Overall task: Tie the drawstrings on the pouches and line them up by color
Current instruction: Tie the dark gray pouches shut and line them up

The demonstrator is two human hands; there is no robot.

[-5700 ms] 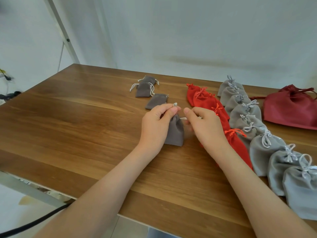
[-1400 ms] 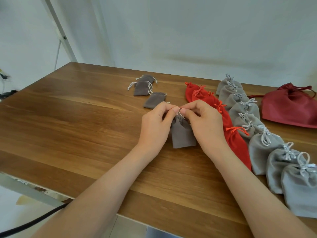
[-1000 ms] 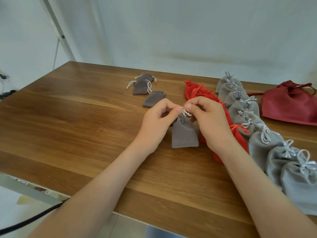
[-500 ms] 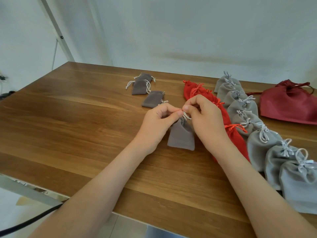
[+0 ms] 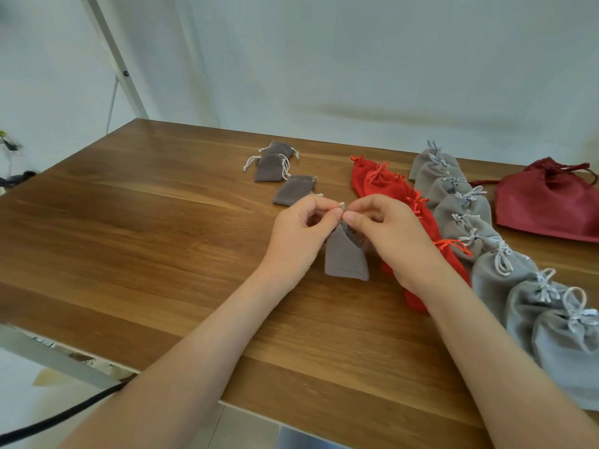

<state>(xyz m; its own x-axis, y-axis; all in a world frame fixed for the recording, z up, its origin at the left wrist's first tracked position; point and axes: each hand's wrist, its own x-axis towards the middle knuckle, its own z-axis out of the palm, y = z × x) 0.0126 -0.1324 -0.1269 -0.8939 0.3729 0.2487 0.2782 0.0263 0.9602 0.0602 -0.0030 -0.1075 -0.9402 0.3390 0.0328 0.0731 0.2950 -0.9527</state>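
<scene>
Taupe pouch (image 5: pixel 345 257) between left hand (image 5: pixel 301 236) and right hand (image 5: pixel 393 239) beside red row (image 5: pixel 389 189); drawstring ends (image 5: pixel 342 205), pulled apart seconds ago, now brought together, fingers (image 5: pixel 327 218) of both pinching them; knot likely forming

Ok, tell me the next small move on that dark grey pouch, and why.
Probably pull the knot tight: the left hand and right hand both pinch the drawstring at the mouth of the dark grey pouch, and no finished bow shows there yet.
</scene>
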